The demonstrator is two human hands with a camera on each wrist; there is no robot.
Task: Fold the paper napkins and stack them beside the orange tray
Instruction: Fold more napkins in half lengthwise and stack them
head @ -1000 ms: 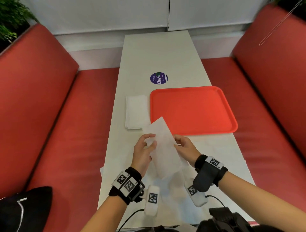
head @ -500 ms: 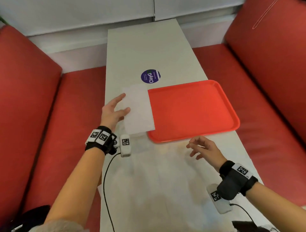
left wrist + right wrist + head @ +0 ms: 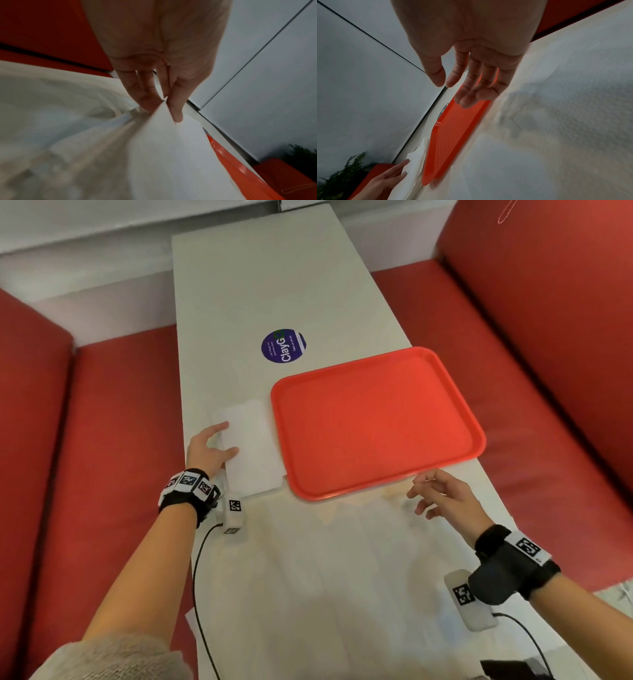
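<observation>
A folded white napkin (image 3: 253,446) lies on the stack of folded napkins just left of the orange tray (image 3: 376,422). My left hand (image 3: 226,440) is at the stack's left edge. In the left wrist view the thumb lies on top of the napkin (image 3: 171,155) and the fingers (image 3: 147,100) are under its edge, pinching it. My right hand (image 3: 431,491) hovers with loose, spread fingers near the tray's near right corner and holds nothing. Unfolded napkins (image 3: 325,577) cover the near part of the table.
The narrow white table (image 3: 257,285) runs away from me between two red benches (image 3: 113,422). A round purple sticker (image 3: 283,346) sits beyond the tray. Cables from the wrist cameras trail over the near table edge.
Both hands held the folded napkin a second ago. My left hand has carried it to the stack beside the tray and lowered it there. My right hand let go and stays near the tray's front edge.
</observation>
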